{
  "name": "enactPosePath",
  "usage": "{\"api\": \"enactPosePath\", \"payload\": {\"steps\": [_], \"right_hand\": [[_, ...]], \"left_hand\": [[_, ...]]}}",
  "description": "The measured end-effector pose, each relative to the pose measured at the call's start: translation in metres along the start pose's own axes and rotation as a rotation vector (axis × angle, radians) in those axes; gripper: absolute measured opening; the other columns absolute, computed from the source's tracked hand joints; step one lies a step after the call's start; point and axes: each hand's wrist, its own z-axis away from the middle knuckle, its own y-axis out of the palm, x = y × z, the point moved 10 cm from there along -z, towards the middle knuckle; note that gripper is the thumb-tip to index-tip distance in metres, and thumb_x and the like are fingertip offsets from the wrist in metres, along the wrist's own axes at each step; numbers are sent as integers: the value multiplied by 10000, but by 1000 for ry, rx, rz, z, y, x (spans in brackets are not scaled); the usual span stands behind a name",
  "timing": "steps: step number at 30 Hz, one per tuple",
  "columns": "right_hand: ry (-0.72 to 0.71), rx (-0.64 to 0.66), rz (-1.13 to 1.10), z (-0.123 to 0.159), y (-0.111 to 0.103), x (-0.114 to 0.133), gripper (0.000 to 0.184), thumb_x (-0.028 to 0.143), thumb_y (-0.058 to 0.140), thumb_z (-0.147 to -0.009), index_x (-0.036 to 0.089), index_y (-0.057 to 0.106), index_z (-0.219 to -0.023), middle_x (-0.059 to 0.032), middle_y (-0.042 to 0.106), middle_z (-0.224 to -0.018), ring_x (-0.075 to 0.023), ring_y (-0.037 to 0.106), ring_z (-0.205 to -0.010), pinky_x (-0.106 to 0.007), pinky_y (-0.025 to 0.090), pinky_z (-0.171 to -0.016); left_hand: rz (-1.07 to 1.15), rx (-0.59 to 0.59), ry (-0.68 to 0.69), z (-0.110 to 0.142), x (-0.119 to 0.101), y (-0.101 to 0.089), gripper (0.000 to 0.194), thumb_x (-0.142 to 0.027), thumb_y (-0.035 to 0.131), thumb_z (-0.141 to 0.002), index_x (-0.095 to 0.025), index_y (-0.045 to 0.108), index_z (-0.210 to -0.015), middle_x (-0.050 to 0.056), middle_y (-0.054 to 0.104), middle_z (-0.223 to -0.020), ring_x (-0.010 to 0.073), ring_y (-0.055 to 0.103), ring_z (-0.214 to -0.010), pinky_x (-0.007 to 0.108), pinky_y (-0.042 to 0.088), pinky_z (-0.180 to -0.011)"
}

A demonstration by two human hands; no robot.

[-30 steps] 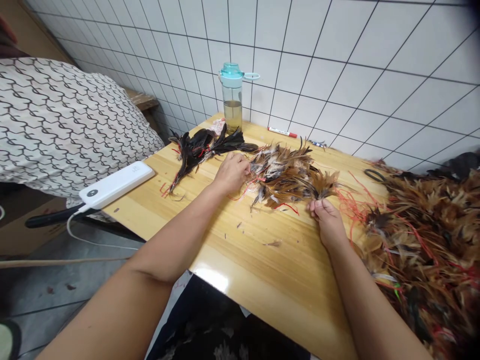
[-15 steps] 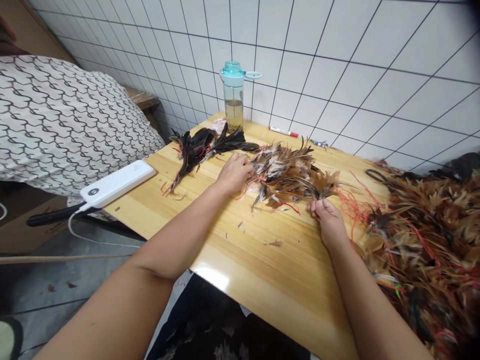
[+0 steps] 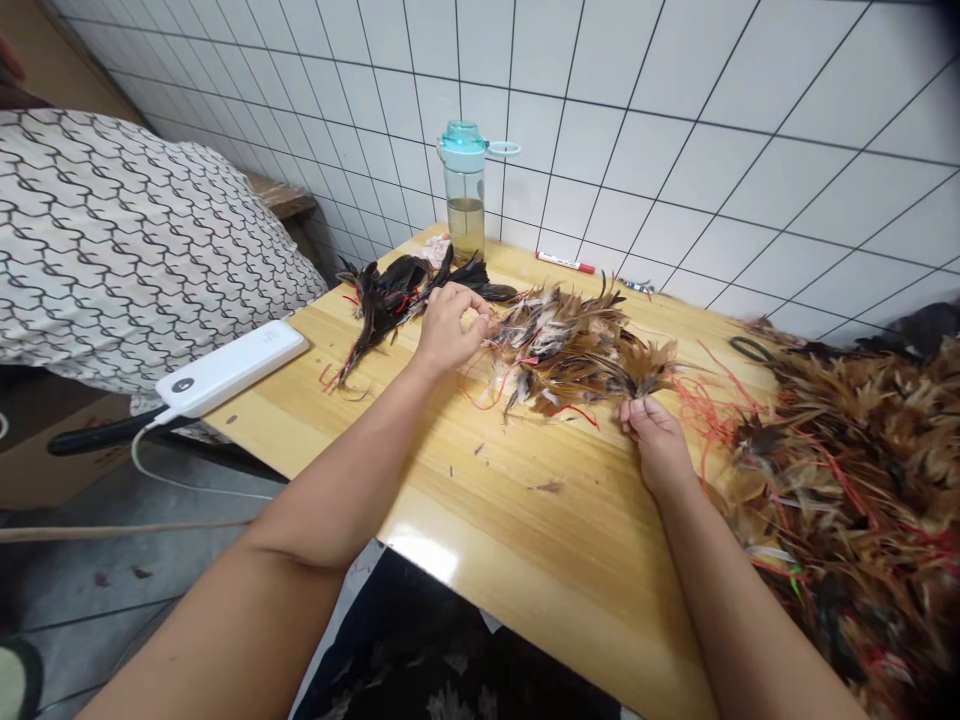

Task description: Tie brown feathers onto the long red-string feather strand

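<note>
My right hand [image 3: 658, 435] rests at the right of the feather pile, its thumb and fingers pinched on the base of a small brown feather bunch [image 3: 646, 368]. My left hand [image 3: 451, 325] is raised at the pile's left edge, fingers curled and the thumb close to the forefinger. Whatever is between those fingertips is too small to make out. Between the hands lies a pile of brown and grey feathers [image 3: 566, 330]. A thin red string [image 3: 480, 407] loops on the wood below my left hand. Dark feather bunches [image 3: 390, 295] tied with red lie behind and left of that hand.
A water bottle [image 3: 465, 195] and a red-and-white marker [image 3: 565, 262] stand and lie near the tiled wall. A white power bank [image 3: 232, 368] sits at the table's left edge, by a person in a patterned shirt [image 3: 150, 240]. Red strings [image 3: 701, 405] and a large feather heap [image 3: 862, 480] fill the right.
My left hand has lifted up and left, off the feather pile's edge, showing more of the red string. My right hand stays in place on the brown feather bunch.
</note>
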Motion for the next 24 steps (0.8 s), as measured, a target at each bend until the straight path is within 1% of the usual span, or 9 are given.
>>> {"api": "enactPosePath", "payload": {"steps": [3,5,7,10,14,16,20,22,24], "right_hand": [[2,2,1,0,-1,-2,413,595,638,-753,216,550,-617,10,493,-615,-136,417,-613,-295,307,-620],[-2,4,-4,0,-1,-2,407,588,638,-756,215,551,-619,13,484,-608,-135,418,-615,-292,306,-619],[-4,4,-11,-1,-1,-2,400,577,637,-762,214,550,-618,13,480,-606,-132,415,-612,-289,303,-612],[-2,-2,-34,-1,-2,-1,388,561,634,-773,215,544,-621,16,468,-600,-127,394,-592,-286,296,-589],[12,-14,-101,-1,-2,1,364,533,627,-784,218,533,-627,15,466,-615,-118,356,-557,-278,293,-550],[18,-18,-118,-1,-2,2,354,517,630,-782,219,524,-625,10,479,-630,-117,356,-553,-275,296,-537],[10,-20,-110,-1,-1,5,344,501,625,-786,220,518,-619,6,485,-635,-119,367,-554,-274,309,-532],[10,-18,-113,0,-1,6,342,498,629,-783,219,518,-618,7,487,-636,-118,369,-554,-275,312,-535],[14,-15,-116,0,0,6,346,499,632,-781,219,515,-615,9,482,-628,-118,367,-554,-276,310,-539]], "left_hand": [[214,-52,-124,0,12,-7,41,-185,544,-773,-175,568,-740,28,583,-829,150,513,-797,275,412,-744],[371,-52,-192,1,18,-5,40,-183,531,-772,-172,563,-750,10,569,-783,123,504,-734,243,404,-688],[483,-22,-232,3,18,0,31,-185,535,-770,-169,555,-752,-2,562,-749,109,502,-704,230,401,-676],[569,75,-252,6,10,11,61,-219,572,-772,-167,541,-761,-7,573,-746,103,514,-700,225,409,-682],[564,235,-247,13,0,30,126,-277,604,-776,-164,547,-774,-3,583,-738,104,517,-683,232,420,-681],[524,282,-243,15,0,37,128,-283,601,-774,-164,554,-776,-1,584,-735,104,511,-669,235,421,-675],[449,326,-234,18,1,42,142,-300,608,-765,-166,565,-783,-7,582,-717,100,488,-635,227,399,-631],[395,353,-210,19,-2,42,141,-299,610,-761,-164,579,-789,-14,582,-702,97,479,-622,222,381,-612],[344,404,-173,21,-8,44,127,-285,604,-756,-161,596,-785,-21,585,-683,94,475,-609,216,366,-595]]}}
